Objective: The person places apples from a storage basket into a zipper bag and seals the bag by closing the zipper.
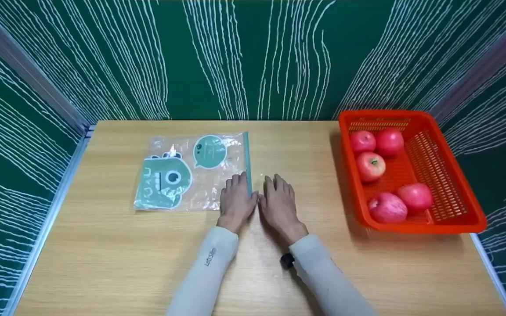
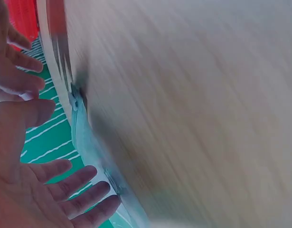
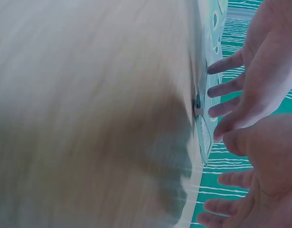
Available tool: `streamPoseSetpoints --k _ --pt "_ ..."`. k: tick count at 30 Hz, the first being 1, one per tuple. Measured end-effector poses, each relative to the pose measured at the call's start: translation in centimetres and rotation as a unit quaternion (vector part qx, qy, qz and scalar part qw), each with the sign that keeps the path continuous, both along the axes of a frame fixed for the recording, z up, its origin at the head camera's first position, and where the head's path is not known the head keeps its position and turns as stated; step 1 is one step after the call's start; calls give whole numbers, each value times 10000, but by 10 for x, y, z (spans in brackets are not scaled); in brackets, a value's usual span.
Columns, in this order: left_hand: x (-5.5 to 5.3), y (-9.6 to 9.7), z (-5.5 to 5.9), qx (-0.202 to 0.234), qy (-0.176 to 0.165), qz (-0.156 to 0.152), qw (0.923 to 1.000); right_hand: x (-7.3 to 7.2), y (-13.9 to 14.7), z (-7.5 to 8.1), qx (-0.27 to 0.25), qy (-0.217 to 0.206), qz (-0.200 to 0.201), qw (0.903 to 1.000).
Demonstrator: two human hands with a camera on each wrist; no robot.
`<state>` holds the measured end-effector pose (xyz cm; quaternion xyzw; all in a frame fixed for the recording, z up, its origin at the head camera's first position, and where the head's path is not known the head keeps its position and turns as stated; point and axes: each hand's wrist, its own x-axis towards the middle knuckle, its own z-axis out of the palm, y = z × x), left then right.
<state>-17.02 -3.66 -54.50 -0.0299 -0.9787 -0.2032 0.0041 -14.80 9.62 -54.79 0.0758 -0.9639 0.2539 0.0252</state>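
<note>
A clear plastic zipper bag (image 1: 204, 188) with green cartoon prints lies flat on the table, its green zip edge (image 1: 247, 153) facing right. My left hand (image 1: 237, 199) is over the bag's lower right corner, fingers extended, fingertips right at the bag in the left wrist view. Just right of the zip edge, my right hand (image 1: 279, 204) is held low over the wood with its fingers relaxed and nothing in them. The two thumbs nearly meet. A small slider (image 3: 198, 105) shows on the zip edge in the right wrist view.
An orange-red plastic basket (image 1: 420, 228) stands at the table's right side. Several red apples (image 1: 389, 141) lie inside it. Green walls with white lines (image 1: 253, 57) enclose the wooden table (image 1: 117, 263) at the back and both sides.
</note>
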Motion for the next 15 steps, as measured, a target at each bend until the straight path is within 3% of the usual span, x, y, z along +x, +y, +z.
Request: streamPoseSetpoints --k 7,15 --pt "0 3 -3 -142 103 80 9998 0 -3 0 -3 53 29 10000" --pt "2 4 0 342 188 181 9991 0 -4 0 -12 160 -9 9999"
